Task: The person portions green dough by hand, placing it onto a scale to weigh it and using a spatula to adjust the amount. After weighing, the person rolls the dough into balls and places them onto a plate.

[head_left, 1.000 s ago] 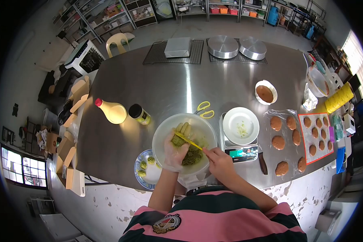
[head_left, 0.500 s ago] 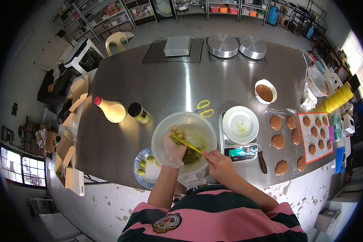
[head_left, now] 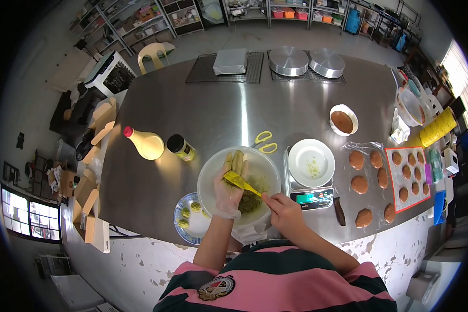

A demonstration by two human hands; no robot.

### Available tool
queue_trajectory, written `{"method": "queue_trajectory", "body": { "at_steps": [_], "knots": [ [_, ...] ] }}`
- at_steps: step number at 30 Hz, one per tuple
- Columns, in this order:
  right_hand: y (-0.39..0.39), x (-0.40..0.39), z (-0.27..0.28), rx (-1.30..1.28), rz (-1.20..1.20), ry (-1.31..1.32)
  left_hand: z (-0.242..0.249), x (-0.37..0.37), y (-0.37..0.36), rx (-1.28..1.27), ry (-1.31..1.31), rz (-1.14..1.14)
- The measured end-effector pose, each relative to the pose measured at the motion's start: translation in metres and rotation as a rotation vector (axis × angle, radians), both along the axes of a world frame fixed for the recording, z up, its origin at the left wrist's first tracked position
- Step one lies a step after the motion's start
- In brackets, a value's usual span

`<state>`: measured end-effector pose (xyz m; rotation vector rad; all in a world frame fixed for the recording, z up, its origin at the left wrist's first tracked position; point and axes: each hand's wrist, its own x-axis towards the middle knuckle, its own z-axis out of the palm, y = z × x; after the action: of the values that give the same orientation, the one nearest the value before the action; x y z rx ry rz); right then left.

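My left hand (head_left: 231, 192), in a clear plastic glove smeared with green, is over a large translucent mixing bowl (head_left: 205, 174). Its fingers stretch out, palm turned up. Across that palm lies the flat blade of a yellow spatula (head_left: 239, 182). My right hand (head_left: 286, 212), bare, grips the spatula's handle at the bowl's right rim. Down in the bowl sits a dark green crumbly mixture (head_left: 250, 203). Left of the bowl, a blue-patterned plate (head_left: 193, 229) carries several small green balls (head_left: 185, 212), partly hidden by the bowl.
A digital scale (head_left: 312, 198) bears a white plate (head_left: 301, 161) with green crumbs. Yellow-handled scissors (head_left: 265, 141), a seasoning jar (head_left: 181, 147) and a squeeze bottle (head_left: 144, 143) stand beyond the bowl. Several brown discs (head_left: 359, 184) lie at right, near a dark-handled knife (head_left: 339, 210).
The spatula blade has turned from edge-on to show its broad face against my left palm. My left fingers have straightened from a curl. The view has shifted slightly.
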<state>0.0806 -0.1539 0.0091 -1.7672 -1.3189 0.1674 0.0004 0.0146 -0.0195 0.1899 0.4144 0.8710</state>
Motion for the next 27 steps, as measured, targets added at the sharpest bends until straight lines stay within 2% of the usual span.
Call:
{"method": "queue_trajectory", "body": {
  "at_steps": [2,4,6,7,8,10,12,13,14,16,20,22,24,27],
  "knots": [
    [0.000,0.003,0.000,-0.015,0.026,-0.026,-0.014,-0.005,0.003,0.077,-0.013,-0.027],
    [0.000,0.008,-0.003,0.030,0.045,0.243,-0.007,-0.007,0.003,0.155,-0.025,-0.053],
    [0.000,0.007,0.005,0.020,-0.001,0.284,0.001,-0.012,-0.001,0.100,-0.219,-0.178],
    [0.000,0.006,0.007,0.013,-0.050,0.322,0.001,-0.013,-0.001,0.100,-0.219,-0.174],
    [0.000,0.005,0.007,0.014,-0.048,0.321,0.002,-0.013,0.000,0.047,-0.288,-0.217],
    [-0.001,0.003,0.006,0.032,-0.010,0.102,0.003,-0.012,0.001,-0.005,-0.356,-0.265],
    [-0.003,0.002,0.015,0.019,0.024,0.084,0.005,-0.011,-0.001,0.150,-0.280,-0.306],
    [-0.004,0.002,0.018,0.007,0.061,0.065,0.003,-0.012,-0.001,0.148,-0.278,-0.306],
    [-0.003,0.004,0.016,0.005,0.061,0.067,-0.001,-0.012,0.000,0.159,-0.336,-0.318],
    [-0.002,0.008,0.009,0.052,0.006,0.236,-0.002,-0.013,0.000,0.168,-0.394,-0.329],
    [-0.001,0.008,0.013,0.015,-0.031,0.257,-0.002,-0.012,-0.002,0.143,-0.420,-0.270],
    [-0.001,0.006,0.015,0.006,-0.019,0.178,0.001,-0.009,-0.003,0.146,-0.444,-0.272],
    [-0.002,0.004,0.015,-0.023,-0.009,0.173,0.006,-0.008,-0.003,0.131,-0.233,-0.266],
    [-0.002,0.004,0.017,-0.064,0.000,0.193,0.007,-0.007,-0.005,0.025,-0.264,-0.217]
  ]
}}
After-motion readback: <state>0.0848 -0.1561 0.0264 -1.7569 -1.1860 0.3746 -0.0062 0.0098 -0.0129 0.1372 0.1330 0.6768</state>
